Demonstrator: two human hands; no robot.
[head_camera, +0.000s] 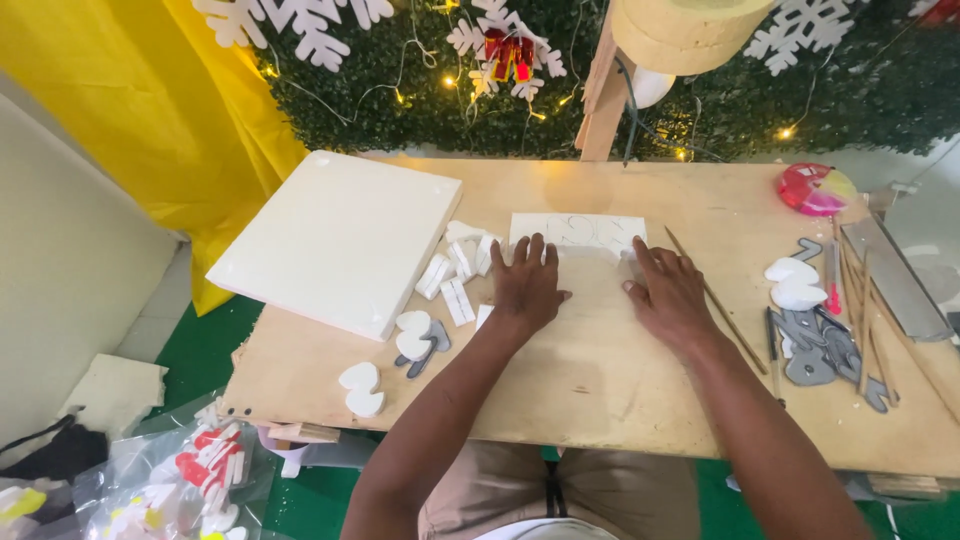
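Both my hands flat on the wooden table (600, 390), palms down, fingers spread, gripping nothing. Left hand (525, 285): fingertips rest on the near edge of the small white foam strip (578, 232). Right hand (668, 295): fingertips at the strip's near right corner, touching or just short of it, can't tell which. The strip lies flat just beyond both sets of fingers, long side across, with faint outlines drawn on its face.

Just left of my left hand: a loose pile of small white foam offcuts (458, 268), a few touching each other. Further left, a big white foam board (340, 238) lying flat, one corner hanging toward the table's left edge. Near-left of my left wrist: white heart-like cutouts (413, 333), and another pair (362, 388) closer to the table's front edge.

Right of my right hand: a thin wooden stick (716, 300) running diagonally, close to my little finger but apart. Well right of that: grey cutout shapes (820, 350), white cutouts (795, 282), more sticks, a metal ruler (895, 280). Far right corner: a pink-and-yellow round object (815, 188).

Below the table's left corner: plastic bag of red and white pieces (190, 475) on the floor.
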